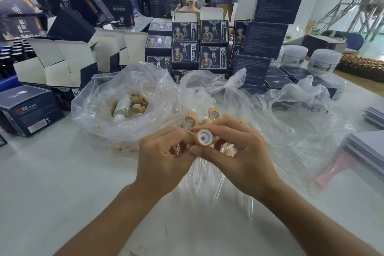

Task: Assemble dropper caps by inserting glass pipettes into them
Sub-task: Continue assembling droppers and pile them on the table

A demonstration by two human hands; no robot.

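"What sort of place am I working in?"

"A packing workshop for cosmetics. Beyond my hands (166, 151) stand stacks of navy printed product cartons (214, 48), and to the far left folded-open empty cartons (62, 62) wait with white flaps up."

"Anything else that shows it?"

"Just ahead of my left hand, a clear plastic bag (124, 97) holds loose bamboo dropper caps. White cream jars (324, 58) sit far to the right, and another worker (191, 4) sits across the white table (52, 183)."
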